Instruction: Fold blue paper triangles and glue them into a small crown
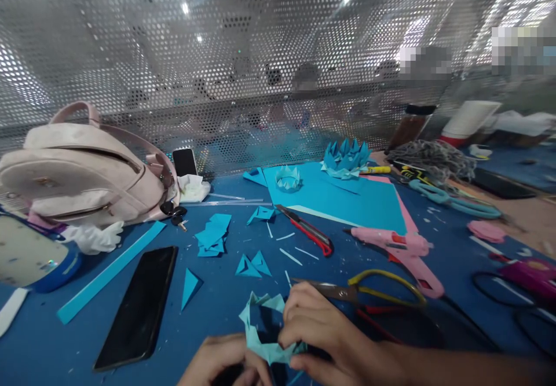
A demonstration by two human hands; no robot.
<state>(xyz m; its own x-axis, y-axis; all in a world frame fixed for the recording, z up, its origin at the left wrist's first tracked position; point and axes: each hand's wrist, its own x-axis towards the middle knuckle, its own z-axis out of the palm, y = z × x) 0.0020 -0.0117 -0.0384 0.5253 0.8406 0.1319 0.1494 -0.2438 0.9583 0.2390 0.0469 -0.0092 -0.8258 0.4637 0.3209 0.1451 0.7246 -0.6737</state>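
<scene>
A light-blue folded-paper ring [254, 331] with pointed tips stands at the bottom middle. My right hand [324, 328] pinches its right side between thumb and fingers. At the ring's lower left, the curled fingers of my left hand [226, 360] grip the paper; part of that hand is cut off by the picture's edge. Just beyond lie small folded paper triangles [253, 264] and a single blue folded piece [190, 289]. Yellow-handled scissors [386, 287] rest beside my right hand.
A phone [136, 308] lies left, near a pink backpack [87, 166]. Further in are stacked blue pieces [214, 235], a red cutter [308, 230], a pink glue gun [403, 253], and blue sheets [347, 201] bearing two paper rings. A perforated metal screen [243, 73] stands behind.
</scene>
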